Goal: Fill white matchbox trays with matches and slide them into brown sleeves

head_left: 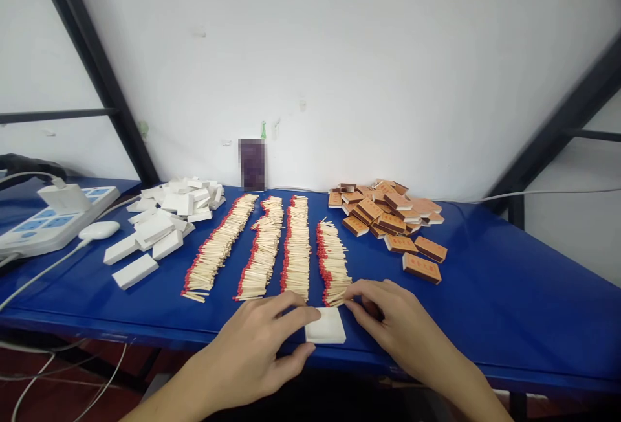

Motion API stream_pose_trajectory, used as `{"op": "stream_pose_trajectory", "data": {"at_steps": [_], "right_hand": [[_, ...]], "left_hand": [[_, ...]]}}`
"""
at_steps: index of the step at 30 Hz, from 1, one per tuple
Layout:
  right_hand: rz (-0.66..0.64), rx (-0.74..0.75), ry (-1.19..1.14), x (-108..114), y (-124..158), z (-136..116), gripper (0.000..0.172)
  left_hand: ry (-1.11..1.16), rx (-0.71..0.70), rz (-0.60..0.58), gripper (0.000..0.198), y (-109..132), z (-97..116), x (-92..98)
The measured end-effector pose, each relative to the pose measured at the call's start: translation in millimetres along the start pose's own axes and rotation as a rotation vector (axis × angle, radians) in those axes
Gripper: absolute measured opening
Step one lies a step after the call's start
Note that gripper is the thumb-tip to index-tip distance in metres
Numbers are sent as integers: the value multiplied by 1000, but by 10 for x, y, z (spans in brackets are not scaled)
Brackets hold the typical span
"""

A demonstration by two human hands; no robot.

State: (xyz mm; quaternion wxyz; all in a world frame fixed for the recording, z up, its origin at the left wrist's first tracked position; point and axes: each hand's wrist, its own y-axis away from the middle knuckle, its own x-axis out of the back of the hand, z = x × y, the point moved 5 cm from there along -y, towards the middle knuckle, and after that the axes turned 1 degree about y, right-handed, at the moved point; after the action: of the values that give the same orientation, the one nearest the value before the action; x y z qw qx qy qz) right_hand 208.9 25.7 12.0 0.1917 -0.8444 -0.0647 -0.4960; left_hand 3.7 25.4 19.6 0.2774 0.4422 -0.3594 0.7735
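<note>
At the table's front edge, my left hand [264, 338] grips the left end of a small white matchbox tray [330, 326] between thumb and fingers. The tray lies open side up, and its inside looks bare. Just to its right, my right hand [388, 312] pinches at the near end of the rightmost row of matches [334, 263]. The match ends meet its fingertips; how many are held is hidden. More rows of red-tipped matches [295, 247] run away from me to the left, their heads mostly facing left.
A heap of white inner trays [167, 211] lies at the left on the blue table [485, 292]. Orange matchbox sleeves [388, 208] are piled at the back right. A power strip [58, 221] with cables stands far left. A pixelated dark card [253, 165] leans on the wall.
</note>
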Motion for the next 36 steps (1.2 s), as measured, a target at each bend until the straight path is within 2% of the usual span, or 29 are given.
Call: {"op": "stream_pose_trajectory", "data": {"at_steps": [10,20,30,36], "right_hand": [[32,60,62,19,13,-32,17],[-34,1,13,12,6,-20,18],[-52,3,-32,-22,14,23,21],[-10,45,11,17,26,-21,19]], "left_hand": [[14,4,6,34,13,4,-2],[44,-39,23,30,0,8,12],[34,-24,-2,31,4,1,6],[22,-15,-19,32,10,-1,-10]]}}
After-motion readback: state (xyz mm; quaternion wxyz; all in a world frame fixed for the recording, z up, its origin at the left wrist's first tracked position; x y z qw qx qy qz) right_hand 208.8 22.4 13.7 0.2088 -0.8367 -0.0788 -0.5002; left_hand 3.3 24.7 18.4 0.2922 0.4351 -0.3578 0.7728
